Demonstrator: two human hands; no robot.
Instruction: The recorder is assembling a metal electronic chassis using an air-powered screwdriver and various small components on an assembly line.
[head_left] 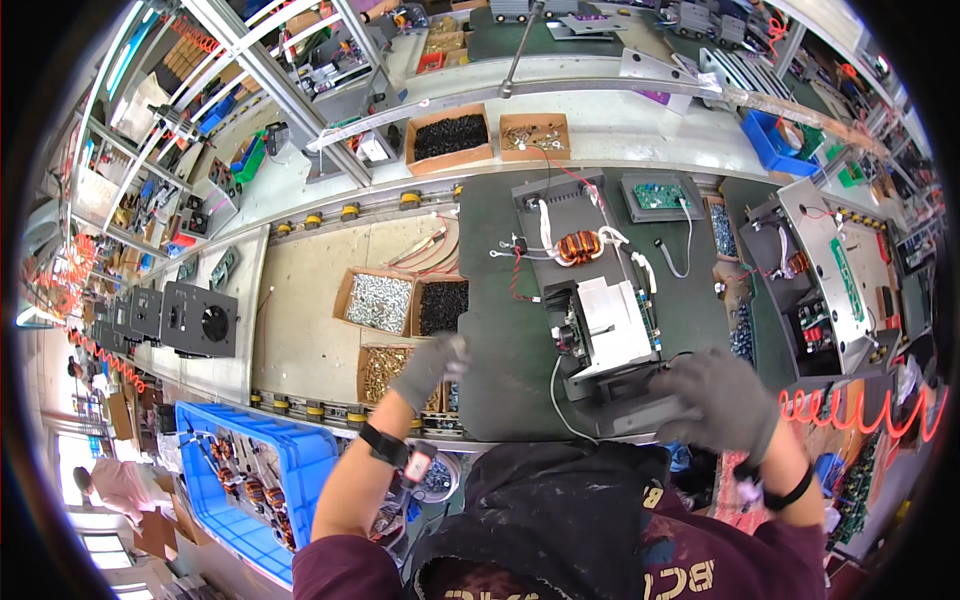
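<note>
My left hand (436, 370), in a grey glove, is over the edge between the small parts boxes and the dark mat. Its fingers are curled together, and whatever they may hold is too small to make out. My right hand (728, 402), also gloved, hovers by the near right corner of an opened dark metal housing (630, 410), fingers apart. Inside the housing sit a white plate (612, 322) and a copper-wound coil (578, 247) with white-sleeved wires. A green circuit board (657, 196) on a grey panel rests beyond it, trailing a grey cable.
Cardboard boxes hold silver screws (380, 300), black screws (444, 306) and brass-coloured parts (386, 372). A second opened housing (815, 290) stands at the right, near a coiled red hose (865, 415). At lower left is a blue crate (300, 450) with coils. A metal rail (560, 100) crosses behind.
</note>
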